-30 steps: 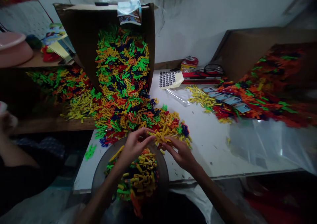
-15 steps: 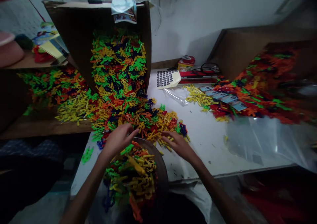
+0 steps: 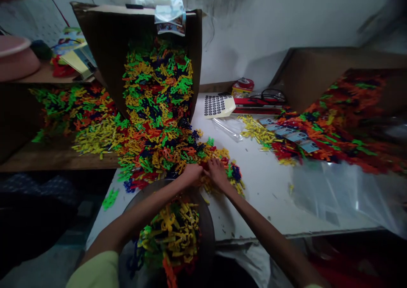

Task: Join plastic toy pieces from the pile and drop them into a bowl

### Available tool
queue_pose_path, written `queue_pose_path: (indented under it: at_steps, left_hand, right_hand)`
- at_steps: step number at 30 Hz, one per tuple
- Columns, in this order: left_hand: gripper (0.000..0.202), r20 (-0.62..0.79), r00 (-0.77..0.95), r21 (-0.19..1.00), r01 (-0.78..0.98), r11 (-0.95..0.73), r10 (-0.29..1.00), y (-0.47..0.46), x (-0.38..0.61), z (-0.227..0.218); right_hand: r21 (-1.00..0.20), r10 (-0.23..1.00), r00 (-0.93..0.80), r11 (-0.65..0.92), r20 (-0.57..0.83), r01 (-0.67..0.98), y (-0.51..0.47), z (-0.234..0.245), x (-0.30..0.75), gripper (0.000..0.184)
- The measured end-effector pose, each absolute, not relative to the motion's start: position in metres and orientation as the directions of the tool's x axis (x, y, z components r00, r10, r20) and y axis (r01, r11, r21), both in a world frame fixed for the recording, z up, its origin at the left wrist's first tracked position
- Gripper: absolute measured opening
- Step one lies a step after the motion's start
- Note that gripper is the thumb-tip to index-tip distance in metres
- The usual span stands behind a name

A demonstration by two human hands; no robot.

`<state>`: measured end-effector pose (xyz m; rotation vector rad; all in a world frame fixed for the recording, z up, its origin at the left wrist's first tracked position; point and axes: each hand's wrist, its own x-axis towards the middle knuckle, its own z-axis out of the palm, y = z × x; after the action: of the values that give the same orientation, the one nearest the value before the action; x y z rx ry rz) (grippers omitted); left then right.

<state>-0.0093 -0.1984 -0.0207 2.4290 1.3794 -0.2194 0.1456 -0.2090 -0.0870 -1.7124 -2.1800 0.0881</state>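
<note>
two hands work at the foot of a big heap of colored plastic building pieces (image 3: 155,139), just beyond a dark round bowl (image 3: 208,220). the left hand (image 3: 191,174) is curled, its fingers down among the pieces, and the right hand (image 3: 218,173) sits just beside it, fingers pushed into the yellow and red pieces; whether either one grips anything is hidden. the bowl holds a mound of yellow, green and orange pieces (image 3: 168,237), under the left forearm (image 3: 143,207). beyond the bowl, the heap spills out of a tipped cardboard box (image 3: 101,46) onto a white table (image 3: 263,203). right of the bowl lie a clear plastic sheet (image 3: 337,194) and, farther off, a second cardboard box (image 3: 313,67) with orange and green pieces, printed cards (image 3: 295,136) and a sheet of round black stickers (image 3: 219,105). left of the bowl, one green piece (image 3: 110,199) lies by itself on the table.
</note>
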Motion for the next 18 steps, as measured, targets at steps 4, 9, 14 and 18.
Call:
queue_pose_path:
  at_steps: [4, 9, 14, 18]
  left_hand:
    - [0.025, -0.297, 0.492, 0.221, 0.869, -0.443, 0.818, -0.209, -0.015, -0.016]
    - [0.026, -0.246, 0.519, 0.312, 0.842, -0.44, 0.819, -0.213, 0.001, -0.017]
    - [0.015, -0.199, 0.604, 0.479, 0.747, -0.461, 0.772, -0.225, 0.02, -0.025]
    - [0.025, -0.159, 0.649, 0.623, 0.651, -0.434, 0.744, -0.237, 0.033, -0.033]
  right_hand:
    - [-0.293, 0.946, -0.164, 0.247, 0.281, 0.923, -0.204, -0.091, 0.147, 0.022]
    - [-0.314, 0.94, -0.181, 0.272, 0.288, 0.91, -0.197, -0.091, 0.149, 0.027]
    - [-0.322, 0.929, -0.283, 0.351, 0.24, 0.879, -0.187, -0.092, 0.156, 0.018]
    - [-0.35, 0.933, -0.273, 0.343, 0.235, 0.872, -0.18, -0.095, 0.153, 0.023]
